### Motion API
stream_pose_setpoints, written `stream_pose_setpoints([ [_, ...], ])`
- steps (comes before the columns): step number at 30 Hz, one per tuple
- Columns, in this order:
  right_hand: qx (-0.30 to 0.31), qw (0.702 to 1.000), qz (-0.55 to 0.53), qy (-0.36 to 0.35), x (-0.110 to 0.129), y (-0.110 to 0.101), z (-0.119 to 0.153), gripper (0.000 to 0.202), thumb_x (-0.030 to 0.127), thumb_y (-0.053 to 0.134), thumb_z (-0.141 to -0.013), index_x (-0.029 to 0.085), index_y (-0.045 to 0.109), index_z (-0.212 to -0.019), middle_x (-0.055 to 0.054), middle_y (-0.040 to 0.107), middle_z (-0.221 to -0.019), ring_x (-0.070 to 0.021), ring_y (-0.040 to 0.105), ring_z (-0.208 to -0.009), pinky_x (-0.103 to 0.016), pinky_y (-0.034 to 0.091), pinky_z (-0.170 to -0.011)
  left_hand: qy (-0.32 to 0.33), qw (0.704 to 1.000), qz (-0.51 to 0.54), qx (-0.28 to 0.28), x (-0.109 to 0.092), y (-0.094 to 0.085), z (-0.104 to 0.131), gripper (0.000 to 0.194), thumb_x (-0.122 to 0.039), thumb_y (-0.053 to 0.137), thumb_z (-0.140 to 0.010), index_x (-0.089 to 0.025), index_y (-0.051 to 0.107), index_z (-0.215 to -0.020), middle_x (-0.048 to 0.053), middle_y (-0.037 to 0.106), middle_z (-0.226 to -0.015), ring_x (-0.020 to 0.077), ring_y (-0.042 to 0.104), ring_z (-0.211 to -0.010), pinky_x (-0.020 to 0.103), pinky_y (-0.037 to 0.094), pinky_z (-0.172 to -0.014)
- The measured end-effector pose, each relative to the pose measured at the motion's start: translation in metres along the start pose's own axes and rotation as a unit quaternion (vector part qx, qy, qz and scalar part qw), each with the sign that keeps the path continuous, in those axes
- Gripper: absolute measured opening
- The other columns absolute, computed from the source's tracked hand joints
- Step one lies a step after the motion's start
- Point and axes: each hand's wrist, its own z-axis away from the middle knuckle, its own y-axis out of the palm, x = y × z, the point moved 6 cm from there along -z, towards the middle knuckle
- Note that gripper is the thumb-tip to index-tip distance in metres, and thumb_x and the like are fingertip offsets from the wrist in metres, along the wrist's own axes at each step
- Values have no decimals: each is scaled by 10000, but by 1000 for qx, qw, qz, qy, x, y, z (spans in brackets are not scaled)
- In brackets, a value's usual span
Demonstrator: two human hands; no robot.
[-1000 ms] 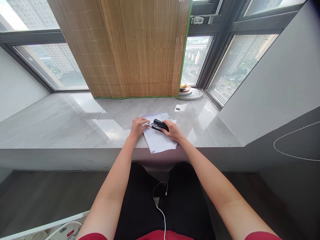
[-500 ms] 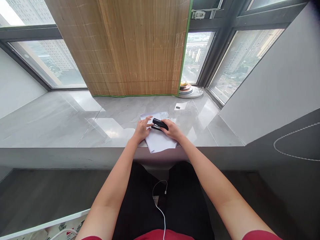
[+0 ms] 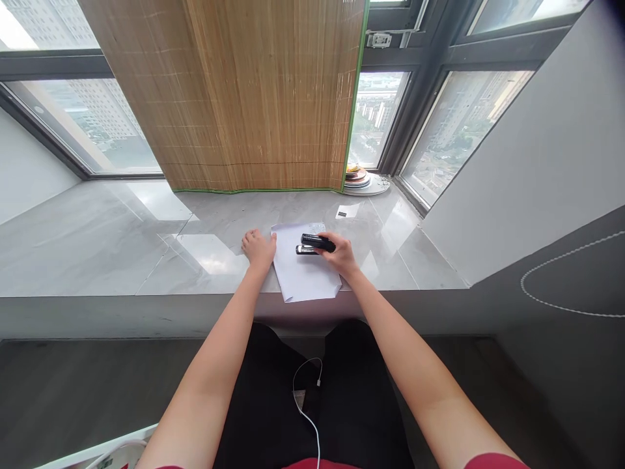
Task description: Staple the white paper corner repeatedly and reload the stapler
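My right hand (image 3: 339, 253) is closed around the rear of a black stapler (image 3: 312, 241). Its jaws point left, with a gap between the top arm and the base. Beneath it lies a stack of white paper sheets (image 3: 307, 278), printing showing near its far edge and one near corner bent. My left hand (image 3: 258, 249) lies palm down on the sill by the paper's left edge, fingers a little bent and holding nothing. The thumb side is at the paper's edge.
The pale marble-look windowsill (image 3: 112, 260) carries a small white card (image 3: 347, 212) and stacked plates (image 3: 359, 179) in the far right corner. A bamboo blind (image 3: 258, 98) hangs down to the sill. A white cable (image 3: 312, 426) dangles in front of my body.
My left hand has moved away from the stapler's front to the left, onto the sill beside the paper. The stapler stays in my right hand and now sits more level.
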Motion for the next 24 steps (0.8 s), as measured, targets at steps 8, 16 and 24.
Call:
stream_pose_setpoints([
  [8,-95,991,71,68,-39,-85,-14,384,361,758,-761,213,785,-1115,-91,814,-1132,-311,756,-1047,-513,581,-1047,74,994,16,82,-6,16,-13,119,-234,638,-981,-208,695,-1083,158,674,-1337,344,583,-1314,496,439,-1154],
  [16,-65,987,126,72,-60,-97,-12,346,336,729,-784,225,779,-1108,-92,813,-1135,-314,748,-1061,-516,582,-1041,124,988,80,54,-5,19,-15,245,-252,556,-1051,-212,696,-1248,136,718,-1325,330,609,-1247,467,495,-1092],
  [24,-49,982,180,40,-59,-93,-15,344,293,700,-796,225,776,-1125,-107,792,-1125,-345,650,-1151,-571,520,-1078,304,940,-37,148,-87,53,-11,324,-234,544,-1075,-206,687,-1365,145,617,-1544,318,516,-1459,469,398,-1206],
])
